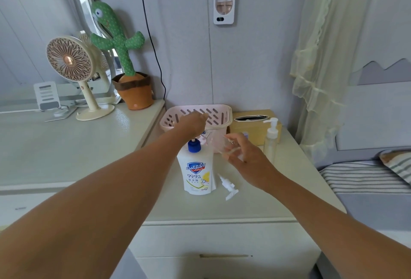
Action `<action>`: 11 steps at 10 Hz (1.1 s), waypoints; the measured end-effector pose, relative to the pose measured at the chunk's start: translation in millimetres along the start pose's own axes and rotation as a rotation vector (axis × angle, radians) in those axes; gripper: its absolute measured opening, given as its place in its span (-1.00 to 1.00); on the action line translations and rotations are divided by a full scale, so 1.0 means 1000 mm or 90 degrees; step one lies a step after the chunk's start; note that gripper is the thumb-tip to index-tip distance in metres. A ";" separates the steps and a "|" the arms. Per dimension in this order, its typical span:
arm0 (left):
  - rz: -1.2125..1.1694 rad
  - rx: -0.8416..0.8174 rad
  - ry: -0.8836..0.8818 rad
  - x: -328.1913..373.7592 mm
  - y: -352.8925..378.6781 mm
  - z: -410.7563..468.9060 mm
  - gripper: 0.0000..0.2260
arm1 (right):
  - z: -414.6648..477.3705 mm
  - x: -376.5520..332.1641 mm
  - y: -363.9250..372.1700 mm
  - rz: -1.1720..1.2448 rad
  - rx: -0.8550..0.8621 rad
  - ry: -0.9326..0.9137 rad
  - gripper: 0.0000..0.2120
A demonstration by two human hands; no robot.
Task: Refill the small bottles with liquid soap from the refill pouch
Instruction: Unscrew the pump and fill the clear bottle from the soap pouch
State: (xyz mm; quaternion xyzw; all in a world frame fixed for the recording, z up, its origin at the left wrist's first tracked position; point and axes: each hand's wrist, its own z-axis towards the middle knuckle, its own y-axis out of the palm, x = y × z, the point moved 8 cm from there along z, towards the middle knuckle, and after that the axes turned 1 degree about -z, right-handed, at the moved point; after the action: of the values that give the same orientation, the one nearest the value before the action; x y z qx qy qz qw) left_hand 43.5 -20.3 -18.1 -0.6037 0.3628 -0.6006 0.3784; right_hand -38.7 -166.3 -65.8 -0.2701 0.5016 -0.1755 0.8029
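Note:
The white Safeguard refill pouch (196, 172) stands upright at the middle of the low cabinet top, with a blue cap (194, 146). Just right of the cap, a small clear bottle (219, 145) is held tilted and blurred above the surface. My right hand (244, 158) grips its lower end. My left hand (193, 123) reaches over the pouch, fingers curled down onto the bottle's upper end. A white pump head (227, 186) lies loose on the surface right of the pouch. A second clear bottle (270, 141) with its pump on stands to the right.
A pink slotted basket (219, 114) sits behind the pouch against the wall, with a yellow tissue box (253, 133) to its right. On the higher counter to the left stand a fan (71, 60) and a cactus toy (126, 56). A bed (364, 181) lies on the right.

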 end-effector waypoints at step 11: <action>-0.100 -0.024 -0.045 -0.006 0.001 -0.020 -0.58 | -0.007 -0.002 0.002 0.037 0.038 0.023 -0.62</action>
State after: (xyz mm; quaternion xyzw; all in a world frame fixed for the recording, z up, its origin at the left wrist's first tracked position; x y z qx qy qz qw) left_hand 23.3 -15.8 -22.2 -0.6583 0.3117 -0.5998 0.3312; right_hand -45.5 -165.3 -68.3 -0.2283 0.5182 -0.1713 0.8062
